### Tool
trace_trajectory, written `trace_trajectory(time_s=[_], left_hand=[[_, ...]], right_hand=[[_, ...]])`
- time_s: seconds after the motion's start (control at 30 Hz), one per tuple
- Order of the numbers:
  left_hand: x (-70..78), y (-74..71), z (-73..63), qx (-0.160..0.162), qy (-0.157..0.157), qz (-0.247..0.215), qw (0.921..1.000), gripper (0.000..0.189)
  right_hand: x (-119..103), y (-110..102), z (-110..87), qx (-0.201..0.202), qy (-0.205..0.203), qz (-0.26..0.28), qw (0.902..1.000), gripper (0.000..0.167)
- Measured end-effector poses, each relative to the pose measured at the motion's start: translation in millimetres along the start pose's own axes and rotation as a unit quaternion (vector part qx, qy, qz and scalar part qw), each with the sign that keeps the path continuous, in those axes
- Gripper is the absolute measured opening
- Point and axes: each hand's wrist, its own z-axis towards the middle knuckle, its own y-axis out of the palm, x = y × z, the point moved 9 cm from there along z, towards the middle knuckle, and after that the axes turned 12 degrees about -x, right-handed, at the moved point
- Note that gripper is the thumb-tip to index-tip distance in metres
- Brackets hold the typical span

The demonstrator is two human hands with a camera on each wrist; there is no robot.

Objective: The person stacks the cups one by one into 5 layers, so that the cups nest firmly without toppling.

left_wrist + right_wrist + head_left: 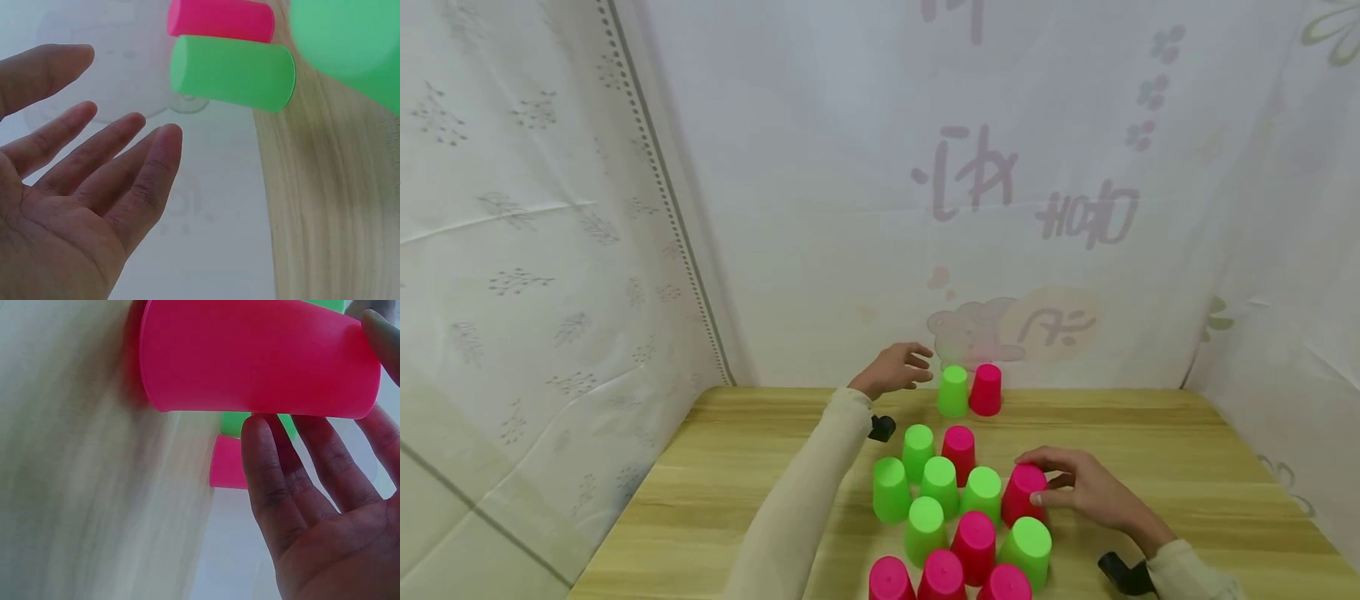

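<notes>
My right hand (1086, 487) holds a pink cup (1019, 500) at the right side of a cluster, thumb on its near side and fingers around the far side. In the right wrist view this pink cup (250, 356) stands upside down, its wide rim at the wood. At the back, my left hand (897, 368) hovers with fingers spread and palm bare. Just right of it a green cup (953, 392) and a pink cup (986, 390) stand side by side. The left wrist view shows a gap between the fingers and that green cup (234, 72).
Several green cups (891, 492) and pink cups (975, 547) stand upside down, closely packed, toward the table's front. The wooden table (722, 500) meets a printed white cloth (820, 275) at the back. Black wrist mounts (1126, 573) show beside both arms.
</notes>
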Motion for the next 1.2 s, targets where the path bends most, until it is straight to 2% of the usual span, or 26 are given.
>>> trace_trajectory(time_s=[0.17,0.47,0.6,0.77,0.97,1.2], left_hand=[[-6.2,-0.4,-21.7,0.001,0.022,-0.019,0.9996,0.042],[-12.2,3.2,-60.5,0.004,0.06,-0.007,0.9981,0.037],[-16.8,8.8,-79.4,0.005,0.078,0.0,0.997,0.037],[-24.7,16.5,-101.9,0.015,0.091,0.01,0.9957,0.036],[-30.8,25.3,-122.2,0.033,0.102,0.026,0.9939,0.036],[-41.9,38.5,-138.5,0.041,0.1,0.008,0.9941,0.032]], right_hand=[[-0.5,-7.8,6.9,-0.001,0.01,-0.003,0.9999,0.043],[-10.2,-24.3,17.4,-0.003,-0.003,-0.015,0.9999,0.045],[-9.7,-31.8,22.0,-0.002,-0.005,-0.027,0.9996,0.044],[-5.8,-41.0,30.2,-0.007,0.005,-0.009,0.9999,0.046],[-8.9,-53.7,40.3,-0.001,-0.001,-0.022,0.9998,0.045],[-16.3,-64.7,54.1,0.0,-0.01,-0.046,0.9989,0.043]])
